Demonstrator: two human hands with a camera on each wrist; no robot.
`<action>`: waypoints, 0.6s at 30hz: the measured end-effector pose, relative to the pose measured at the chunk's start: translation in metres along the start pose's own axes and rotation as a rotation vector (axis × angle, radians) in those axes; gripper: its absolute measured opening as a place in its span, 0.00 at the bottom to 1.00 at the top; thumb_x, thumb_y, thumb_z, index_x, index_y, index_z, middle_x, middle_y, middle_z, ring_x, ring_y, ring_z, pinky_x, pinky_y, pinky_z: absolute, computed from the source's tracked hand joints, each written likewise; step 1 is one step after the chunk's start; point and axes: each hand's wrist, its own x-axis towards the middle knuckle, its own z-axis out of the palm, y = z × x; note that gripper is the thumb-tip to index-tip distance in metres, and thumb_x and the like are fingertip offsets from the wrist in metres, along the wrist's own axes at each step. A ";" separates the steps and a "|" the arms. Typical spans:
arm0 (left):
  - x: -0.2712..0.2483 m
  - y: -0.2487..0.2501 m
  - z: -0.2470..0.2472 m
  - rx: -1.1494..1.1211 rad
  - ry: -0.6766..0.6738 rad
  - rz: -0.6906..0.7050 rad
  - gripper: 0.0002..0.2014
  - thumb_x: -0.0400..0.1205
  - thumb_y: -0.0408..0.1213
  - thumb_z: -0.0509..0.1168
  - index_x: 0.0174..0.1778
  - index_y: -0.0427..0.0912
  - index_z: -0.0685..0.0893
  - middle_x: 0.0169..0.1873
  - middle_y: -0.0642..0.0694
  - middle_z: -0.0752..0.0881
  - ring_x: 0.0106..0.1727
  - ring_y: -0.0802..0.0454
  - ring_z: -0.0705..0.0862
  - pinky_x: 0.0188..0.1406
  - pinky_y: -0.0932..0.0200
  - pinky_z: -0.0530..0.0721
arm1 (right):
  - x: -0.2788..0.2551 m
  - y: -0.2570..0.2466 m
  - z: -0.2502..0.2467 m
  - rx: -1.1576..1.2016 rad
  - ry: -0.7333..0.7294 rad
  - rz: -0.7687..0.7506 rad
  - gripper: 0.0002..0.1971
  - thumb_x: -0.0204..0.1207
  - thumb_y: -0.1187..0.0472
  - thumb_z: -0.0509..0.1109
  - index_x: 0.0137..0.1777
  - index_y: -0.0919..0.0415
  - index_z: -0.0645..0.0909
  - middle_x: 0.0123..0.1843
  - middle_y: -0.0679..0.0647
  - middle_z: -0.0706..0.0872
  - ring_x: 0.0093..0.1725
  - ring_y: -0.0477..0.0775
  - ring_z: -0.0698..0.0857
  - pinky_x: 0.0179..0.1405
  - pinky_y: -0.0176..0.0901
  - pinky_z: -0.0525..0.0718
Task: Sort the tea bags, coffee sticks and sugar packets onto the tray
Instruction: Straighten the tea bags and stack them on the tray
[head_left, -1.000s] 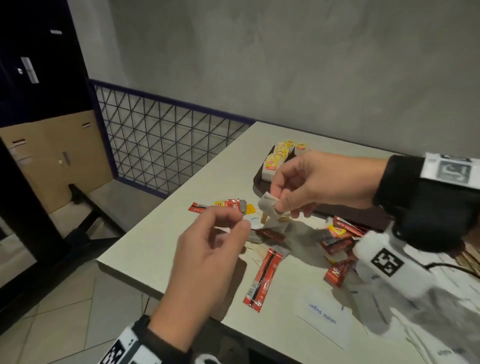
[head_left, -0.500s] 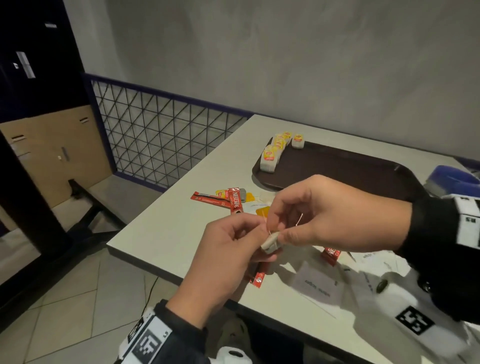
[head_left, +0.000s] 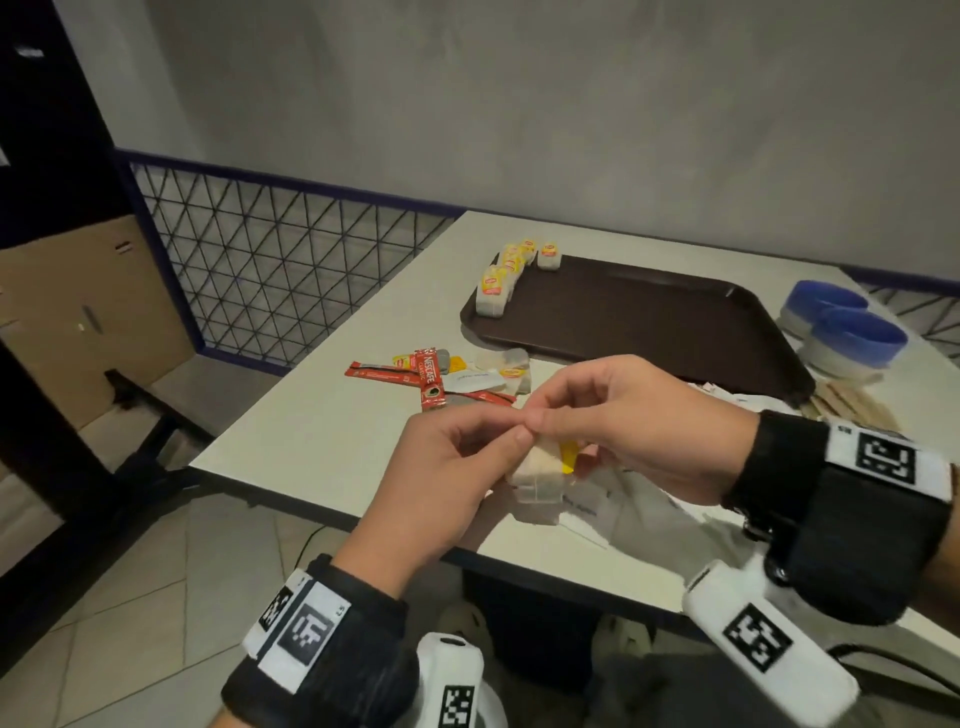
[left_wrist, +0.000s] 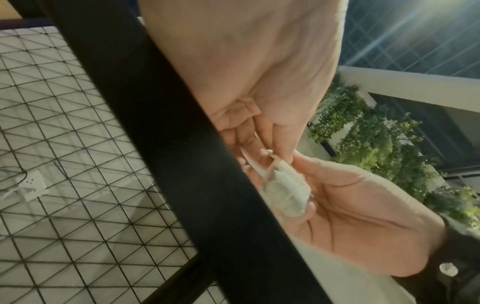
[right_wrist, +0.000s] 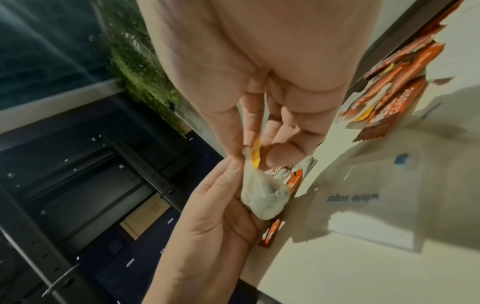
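Pinching the top of a tea bag (head_left: 537, 480), the left hand (head_left: 441, 486) and the right hand (head_left: 636, 423) meet above the near edge of the table (head_left: 332, 431). Both sets of fingers are curled tight on it. The bag hangs below the fingertips. The right wrist view shows its yellow tag (right_wrist: 256, 153), hidden in the left wrist view. The bag looks white, soft and puffy. More tea bags (head_left: 498, 283) sit on the brown tray (head_left: 675, 322).

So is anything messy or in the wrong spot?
Yes. Red coffee sticks lie crisscrossed on the table, not on the tray, where only tea bags sit. Both hands, left hand and right hand, pinch one tea bag.
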 end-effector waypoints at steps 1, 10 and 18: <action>0.001 0.000 0.002 0.002 0.011 -0.005 0.09 0.85 0.32 0.72 0.53 0.51 0.95 0.46 0.52 0.95 0.50 0.57 0.91 0.50 0.57 0.88 | -0.002 0.000 -0.002 0.042 -0.013 0.023 0.10 0.79 0.60 0.78 0.53 0.66 0.90 0.45 0.66 0.86 0.39 0.56 0.81 0.39 0.48 0.86; 0.005 -0.007 0.009 -0.075 0.094 -0.060 0.06 0.85 0.38 0.74 0.54 0.54 0.92 0.47 0.42 0.93 0.51 0.40 0.92 0.49 0.38 0.93 | -0.007 0.008 -0.009 0.152 0.013 -0.003 0.15 0.74 0.79 0.76 0.59 0.71 0.84 0.44 0.69 0.86 0.35 0.61 0.87 0.39 0.45 0.90; 0.002 -0.007 0.011 -0.100 0.129 -0.041 0.07 0.85 0.34 0.72 0.57 0.46 0.84 0.28 0.44 0.83 0.29 0.58 0.81 0.33 0.64 0.81 | 0.001 0.002 -0.003 -0.169 0.154 -0.178 0.11 0.74 0.68 0.82 0.53 0.62 0.86 0.40 0.62 0.88 0.26 0.50 0.84 0.26 0.47 0.83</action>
